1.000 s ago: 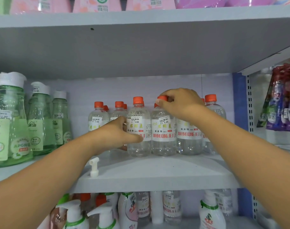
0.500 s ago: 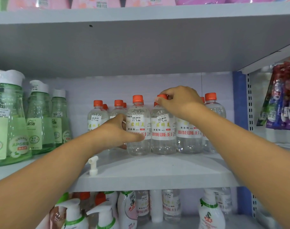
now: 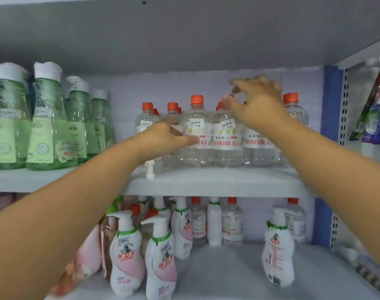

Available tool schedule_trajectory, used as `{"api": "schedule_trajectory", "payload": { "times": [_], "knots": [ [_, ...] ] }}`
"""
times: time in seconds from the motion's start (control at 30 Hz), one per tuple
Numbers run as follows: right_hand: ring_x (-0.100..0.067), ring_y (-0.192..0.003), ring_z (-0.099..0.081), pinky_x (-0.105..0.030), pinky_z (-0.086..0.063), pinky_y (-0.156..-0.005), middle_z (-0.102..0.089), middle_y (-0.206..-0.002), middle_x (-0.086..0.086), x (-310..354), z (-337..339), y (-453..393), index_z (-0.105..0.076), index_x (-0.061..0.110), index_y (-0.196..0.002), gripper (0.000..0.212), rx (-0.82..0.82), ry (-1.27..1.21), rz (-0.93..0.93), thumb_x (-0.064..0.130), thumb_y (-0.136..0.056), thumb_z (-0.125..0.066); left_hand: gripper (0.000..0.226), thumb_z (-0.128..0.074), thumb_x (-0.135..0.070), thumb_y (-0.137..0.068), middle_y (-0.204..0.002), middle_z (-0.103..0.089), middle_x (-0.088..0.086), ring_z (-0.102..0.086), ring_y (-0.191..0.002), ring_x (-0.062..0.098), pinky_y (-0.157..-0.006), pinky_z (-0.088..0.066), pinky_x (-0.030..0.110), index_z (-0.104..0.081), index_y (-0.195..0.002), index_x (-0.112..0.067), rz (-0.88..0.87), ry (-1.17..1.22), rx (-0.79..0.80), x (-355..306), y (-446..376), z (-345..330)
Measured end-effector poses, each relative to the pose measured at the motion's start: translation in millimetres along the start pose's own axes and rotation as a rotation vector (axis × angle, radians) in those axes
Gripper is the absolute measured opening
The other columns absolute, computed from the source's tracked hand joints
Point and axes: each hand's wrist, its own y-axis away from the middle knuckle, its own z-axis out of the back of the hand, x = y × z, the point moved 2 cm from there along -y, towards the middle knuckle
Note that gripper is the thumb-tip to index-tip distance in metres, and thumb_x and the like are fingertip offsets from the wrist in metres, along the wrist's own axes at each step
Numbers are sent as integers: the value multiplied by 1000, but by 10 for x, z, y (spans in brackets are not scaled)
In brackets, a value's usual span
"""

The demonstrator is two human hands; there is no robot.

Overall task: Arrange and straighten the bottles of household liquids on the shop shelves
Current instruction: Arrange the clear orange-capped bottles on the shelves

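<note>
Flanking clear bottles (image 3: 226, 137), green bottles (image 3: 48, 126); left hand (image 3: 165, 135) gripping one; right hand (image 3: 256, 105) spread.

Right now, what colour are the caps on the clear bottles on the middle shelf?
Orange-red caps, clearest in the head view.

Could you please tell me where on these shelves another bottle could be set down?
Bare room: the lower grey shelf between the pink-and-white pump bottles and the lone white pump bottle. Crowded: the middle shelf's clear orange-capped bottles, where both hands work.
</note>
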Motion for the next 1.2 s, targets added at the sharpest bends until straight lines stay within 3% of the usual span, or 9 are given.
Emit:
{"api": "schedule_trajectory", "payload": {
  "times": [0.13, 0.3, 0.37, 0.5, 0.6, 0.7, 0.83, 1.07, 1.2],
  "knots": [
    [-9, -104, -65, -27, -50, -92, -70, -101, 14, 348, 453, 894, -68, 20, -122, 27, -362, -582, 199, 28, -101, -54, 21, -69, -40, -93, -104, -74, -7, -72, -99, 14, -91, -60, 38, -67, -113, -34, -215, 266, -542, 356, 896, 364],
    [-10, -72, -67, -21, -49, -65, -67, -85, 18, 799, -129, 2526, -69, 30, -101, 13, -182, -824, 330, 28, -101, -56, 10, -62, -39, -87, -92, -74, -8, -72, -89, 15, -76, -57, 23, -69, -94, -41, -108, 380, -735, 1332, 2170, -184],
    [-10, -80, -66, -20, -51, -68, -69, -94, 18, 895, -794, 2845, -66, 38, -106, 13, 51, -822, 16, 31, -95, -64, 21, -67, -25, -92, -97, -71, -12, -70, -91, 11, -78, -56, 24, -67, -96, -45, -4, 299, -722, 1693, 2359, -498],
    [7, -112, -57, -14, -48, -93, -53, -133, 25, 1125, -1784, 3139, -35, 60, -138, 82, 541, -976, -420, 44, -75, -85, 40, -72, -27, -93, -121, -60, -12, -64, -109, 14, -91, -58, 41, -56, -127, -41, 204, 134, -521, 2210, 2362, -830],
    [27, -102, -52, 3, -43, -74, -57, -110, 43, 1286, -1998, 3116, -26, 86, -108, 82, 582, -911, -415, 54, -60, -84, 63, -73, -42, -89, -130, -61, -9, -62, -118, 19, -94, -55, 45, -46, -146, -35, 299, 33, -375, 2406, 2279, -904],
    [25, -87, -57, 0, -43, -60, -63, -94, 39, 1217, -2055, 3093, -38, 76, -101, 67, 536, -826, -499, 59, -53, -81, 63, -79, -47, -82, -116, -63, -8, -62, -106, 19, -85, -52, 38, -55, -138, -29, 366, -34, -370, 2512, 2228, -925],
    [14, -84, -59, -13, -44, -64, -63, -95, 31, 697, -2044, 2958, -45, 50, -112, 71, 369, -707, -657, 67, -50, -78, 48, -86, -42, -77, -100, -67, -16, -65, -95, 12, -75, -47, 30, -57, -116, -38, 409, 122, -348, 2591, 2220, -1008],
    [-15, -90, -62, -31, -47, -78, -60, -94, 18, -231, -2160, 2866, -43, 36, -112, 56, 251, -508, -747, 40, -75, -84, 48, -89, -46, -72, -94, -70, -27, -65, -82, -14, -64, -48, 15, -54, -105, -46, 383, 239, -114, 2202, 2106, -1460],
    [-17, -92, -59, -32, -47, -81, -62, -105, 6, -473, -2234, 2893, -45, 29, -116, 51, 248, -511, -754, 41, -82, -81, 49, -87, -41, -78, -104, -73, -14, -70, -92, 6, -82, -60, 37, -53, -113, -37, 323, 263, -50, 1862, 1874, -1801]
  ]
}}
